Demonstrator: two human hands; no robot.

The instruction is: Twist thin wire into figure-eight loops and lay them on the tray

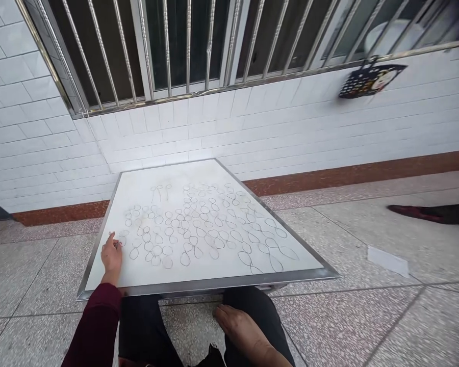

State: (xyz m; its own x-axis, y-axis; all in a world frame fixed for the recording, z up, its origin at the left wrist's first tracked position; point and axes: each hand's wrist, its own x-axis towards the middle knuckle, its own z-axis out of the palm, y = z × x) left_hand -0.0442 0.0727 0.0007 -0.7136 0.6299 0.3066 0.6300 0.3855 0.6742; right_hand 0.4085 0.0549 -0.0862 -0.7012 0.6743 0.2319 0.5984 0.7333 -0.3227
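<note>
A white tabletop [137, 272] with a grey metal rim stands before me. Thin dark loops [191, 242], rings and figure-eights, spread over its middle and right; whether they are drawn or lie loose, I cannot tell. At the left edge of the top, my left hand [112, 256] is beside the leftmost loops. Its index finger points away from me and the others are loosely bent; a small dark spot shows by the fingertips, too small to name. My right hand [237, 323] lies on my right thigh below the near rim, fingers extended, holding nothing visible.
A barred window [187, 51] runs along the white tiled wall [168, 130] behind the table. From its bars hangs a dark patterned bag [361, 81]. On the speckled floor at right lie a white strip [388, 261] and a person's dark shoe [416, 213].
</note>
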